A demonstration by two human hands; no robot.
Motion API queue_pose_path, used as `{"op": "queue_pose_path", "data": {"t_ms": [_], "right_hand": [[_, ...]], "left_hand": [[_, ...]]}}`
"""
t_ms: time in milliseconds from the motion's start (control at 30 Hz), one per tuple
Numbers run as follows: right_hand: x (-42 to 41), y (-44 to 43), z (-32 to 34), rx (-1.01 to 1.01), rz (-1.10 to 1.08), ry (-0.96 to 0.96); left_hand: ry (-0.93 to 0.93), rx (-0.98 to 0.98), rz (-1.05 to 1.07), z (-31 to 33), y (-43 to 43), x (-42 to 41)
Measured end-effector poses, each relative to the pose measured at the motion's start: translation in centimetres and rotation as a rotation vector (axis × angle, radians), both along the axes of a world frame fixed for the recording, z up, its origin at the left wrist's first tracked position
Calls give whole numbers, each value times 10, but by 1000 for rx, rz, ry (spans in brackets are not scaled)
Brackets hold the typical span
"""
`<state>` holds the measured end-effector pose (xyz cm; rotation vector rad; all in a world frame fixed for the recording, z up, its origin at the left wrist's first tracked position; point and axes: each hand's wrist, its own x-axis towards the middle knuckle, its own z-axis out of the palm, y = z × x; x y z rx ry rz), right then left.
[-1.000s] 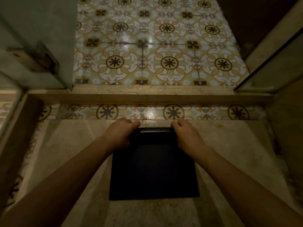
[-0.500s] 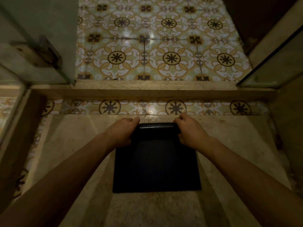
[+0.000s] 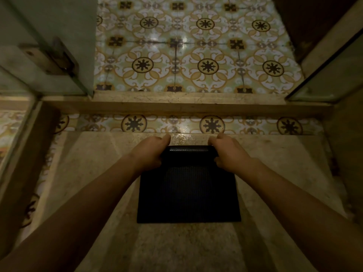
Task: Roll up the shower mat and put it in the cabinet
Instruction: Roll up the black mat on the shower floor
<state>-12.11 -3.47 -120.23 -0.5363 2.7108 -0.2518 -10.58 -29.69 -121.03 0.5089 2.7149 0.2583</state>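
Observation:
A black ribbed shower mat lies on the beige stone shower floor in the middle of the head view. Its far edge is curled into a thick roll, while the near part stays flat. My left hand grips the roll's left end and my right hand grips its right end, thumbs over the far side. No cabinet is in view.
A stone threshold crosses ahead, with patterned floor tiles beyond it. A glass door with a metal hinge stands at the left and a glass panel at the right. Stone walls close both sides.
Both hands have rolled the mat's far edge toward me, so the roll is thicker and the flat part shorter. The camera has shifted slightly forward.

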Motion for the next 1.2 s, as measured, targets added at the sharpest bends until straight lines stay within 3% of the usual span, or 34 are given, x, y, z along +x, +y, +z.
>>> {"op": "queue_pose_path", "data": {"t_ms": [233, 467, 633, 800, 1000, 1200], "right_hand": [[12, 6, 0, -33, 10, -27], [6, 2, 4, 20, 59, -51], [4, 2, 4, 35, 123, -117], [16, 2, 3, 17, 63, -130], [25, 4, -1, 1, 68, -136], [25, 4, -1, 4, 68, -133]], "left_hand": [[-112, 34, -77, 8, -4, -4], [-15, -4, -48, 4, 4, 1], [-122, 32, -34, 4, -3, 5], [-78, 49, -39, 7, 5, 7], [-201, 63, -16, 11, -4, 7], [-92, 70, -14, 8, 0, 14]]}}
